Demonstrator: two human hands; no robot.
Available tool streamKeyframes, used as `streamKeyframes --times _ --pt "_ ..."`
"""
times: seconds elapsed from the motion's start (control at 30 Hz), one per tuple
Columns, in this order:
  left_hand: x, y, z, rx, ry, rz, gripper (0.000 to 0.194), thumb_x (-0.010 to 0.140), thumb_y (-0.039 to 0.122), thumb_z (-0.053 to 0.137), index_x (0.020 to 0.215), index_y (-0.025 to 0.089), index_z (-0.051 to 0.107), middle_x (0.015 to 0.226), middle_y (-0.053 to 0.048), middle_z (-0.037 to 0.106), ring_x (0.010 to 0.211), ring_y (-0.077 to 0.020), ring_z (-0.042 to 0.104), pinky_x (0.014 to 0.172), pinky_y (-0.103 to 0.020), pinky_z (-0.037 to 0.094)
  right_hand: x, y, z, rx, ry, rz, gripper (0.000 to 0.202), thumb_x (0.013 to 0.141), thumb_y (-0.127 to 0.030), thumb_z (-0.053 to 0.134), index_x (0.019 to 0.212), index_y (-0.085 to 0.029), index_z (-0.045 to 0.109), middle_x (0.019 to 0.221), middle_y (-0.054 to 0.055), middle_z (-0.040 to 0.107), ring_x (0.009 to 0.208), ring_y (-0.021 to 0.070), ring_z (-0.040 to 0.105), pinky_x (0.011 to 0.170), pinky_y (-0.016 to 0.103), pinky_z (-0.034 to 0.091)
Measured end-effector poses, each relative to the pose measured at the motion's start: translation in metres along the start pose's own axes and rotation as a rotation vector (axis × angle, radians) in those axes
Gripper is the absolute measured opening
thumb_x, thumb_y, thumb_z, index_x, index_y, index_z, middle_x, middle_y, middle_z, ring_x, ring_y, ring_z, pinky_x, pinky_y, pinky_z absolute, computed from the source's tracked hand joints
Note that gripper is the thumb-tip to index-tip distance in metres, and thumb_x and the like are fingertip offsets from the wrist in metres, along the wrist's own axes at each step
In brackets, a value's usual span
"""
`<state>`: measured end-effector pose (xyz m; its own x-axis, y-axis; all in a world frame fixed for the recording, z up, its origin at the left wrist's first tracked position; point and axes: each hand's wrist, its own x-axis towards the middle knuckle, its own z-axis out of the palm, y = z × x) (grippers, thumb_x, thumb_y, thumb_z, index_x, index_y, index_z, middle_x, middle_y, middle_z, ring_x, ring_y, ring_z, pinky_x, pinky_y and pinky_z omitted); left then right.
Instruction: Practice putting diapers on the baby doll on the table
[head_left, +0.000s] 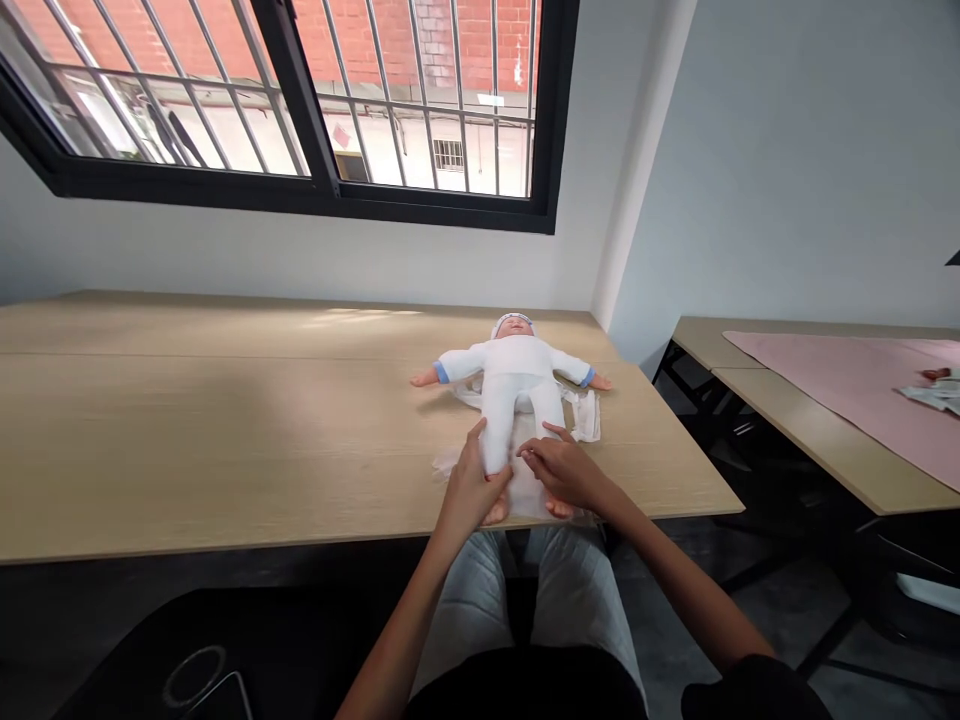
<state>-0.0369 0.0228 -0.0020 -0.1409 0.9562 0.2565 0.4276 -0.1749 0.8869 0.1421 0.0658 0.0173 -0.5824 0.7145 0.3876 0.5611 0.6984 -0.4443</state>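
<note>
A baby doll (517,357) in a white suit with blue cuffs lies on its back, arms spread, its feet toward me at the table's near edge. My left hand (471,485) is wrapped round the doll's lower leg on the left side, thumb near the ankle. Over the doll's other lower leg, my right hand (562,468) has its fingers curled and closed on the white trouser leg. Both bare feet of the doll show below my hands. Thin white cloth (586,415) lies under and beside the doll.
The doll lies on a long wooden table (225,430) against the wall under a barred window (420,100). To the right, across a gap, a second table (795,400) carries a pink cloth (847,375). A black chair (217,640) stands at lower left.
</note>
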Motion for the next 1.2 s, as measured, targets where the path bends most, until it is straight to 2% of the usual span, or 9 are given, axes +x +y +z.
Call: streamKeyframes --times 0.07,0.13,0.27,0.37,0.57,0.77,0.97,1.07,1.2 --pt "0.004 0.007 -0.008 -0.054 -0.012 -0.049 0.07 0.072 0.028 0.062 0.137 0.02 0.036 0.121 -0.01 0.056 0.107 -0.0269 0.057 0.095 -0.042 0.044 -0.003 0.007 -0.006 -0.053 -0.072 -0.123 0.032 0.099 -0.027 0.036 0.1 -0.022 0.067 0.092 0.004 0.072 0.092 0.0194 0.069 0.117 0.045 0.028" --pt "0.011 0.017 -0.017 -0.13 -0.001 -0.07 0.066 0.069 0.027 0.065 0.13 0.021 0.041 0.115 -0.008 0.057 0.102 -0.0243 0.059 0.091 -0.038 0.046 -0.007 0.013 -0.009 -0.089 -0.054 -0.137 0.027 0.098 -0.033 0.042 0.111 -0.021 0.063 0.108 0.007 0.069 0.107 0.0214 0.064 0.118 0.048 0.026" --pt "0.03 0.038 -0.03 -0.266 -0.017 -0.07 0.062 0.065 0.028 0.07 0.121 0.018 0.047 0.111 -0.008 0.059 0.102 -0.0239 0.06 0.089 -0.036 0.047 -0.011 0.026 -0.009 -0.041 0.146 0.123 0.071 0.08 -0.04 0.068 0.141 -0.017 0.04 0.145 0.018 0.04 0.138 0.0319 0.037 0.113 0.051 0.033" --pt "0.044 0.052 -0.038 -0.335 -0.04 -0.098 0.064 0.061 0.027 0.073 0.12 0.017 0.049 0.105 -0.008 0.062 0.098 -0.0239 0.062 0.087 -0.037 0.048 0.0 0.033 -0.016 0.122 0.14 0.289 0.086 0.073 -0.032 0.068 0.148 -0.019 0.028 0.144 0.018 0.04 0.134 0.0323 0.042 0.109 0.05 0.039" --pt "0.075 0.077 -0.058 -0.394 -0.023 -0.158 0.063 0.059 0.026 0.071 0.117 0.017 0.049 0.079 -0.001 0.064 0.076 -0.0213 0.067 0.073 -0.033 0.05 0.04 0.029 -0.066 0.351 0.222 0.362 0.072 0.07 -0.028 0.061 0.139 -0.023 0.042 0.136 0.011 0.052 0.119 0.0292 0.055 0.101 0.046 0.046" --pt "0.089 0.077 -0.056 -0.447 -0.043 -0.111 0.063 0.063 0.029 0.069 0.12 0.018 0.043 0.083 0.0 0.061 0.064 -0.0171 0.066 0.066 -0.032 0.051 0.059 0.016 -0.089 0.378 0.298 0.353 0.063 0.067 -0.025 0.064 0.129 -0.025 0.055 0.129 0.01 0.058 0.118 0.0289 0.057 0.095 0.044 0.05" --pt "0.079 0.077 -0.057 -0.412 -0.057 -0.14 0.066 0.063 0.031 0.067 0.123 0.018 0.041 0.082 0.0 0.058 0.06 -0.015 0.061 0.062 -0.031 0.049 0.052 0.014 -0.087 0.353 0.295 0.323 0.059 0.068 -0.024 0.062 0.126 -0.027 0.058 0.131 0.007 0.058 0.118 0.0281 0.057 0.097 0.044 0.049" --pt "0.058 0.072 -0.057 -0.349 -0.085 -0.125 0.066 0.065 0.032 0.066 0.126 0.019 0.044 0.096 -0.005 0.058 0.08 -0.02 0.064 0.076 -0.036 0.051 0.034 0.014 -0.079 0.324 0.25 0.321 0.06 0.068 -0.023 0.061 0.128 -0.026 0.057 0.133 0.007 0.058 0.112 0.0276 0.06 0.095 0.043 0.051" --pt "0.024 0.054 -0.054 -0.191 -0.228 -0.132 0.063 0.067 0.031 0.069 0.127 0.024 0.051 0.114 -0.008 0.058 0.102 -0.0264 0.061 0.088 -0.039 0.049 -0.001 0.016 -0.059 0.19 0.143 0.297 0.063 0.072 -0.021 0.058 0.134 -0.026 0.054 0.132 0.009 0.057 0.115 0.0281 0.059 0.099 0.046 0.048"
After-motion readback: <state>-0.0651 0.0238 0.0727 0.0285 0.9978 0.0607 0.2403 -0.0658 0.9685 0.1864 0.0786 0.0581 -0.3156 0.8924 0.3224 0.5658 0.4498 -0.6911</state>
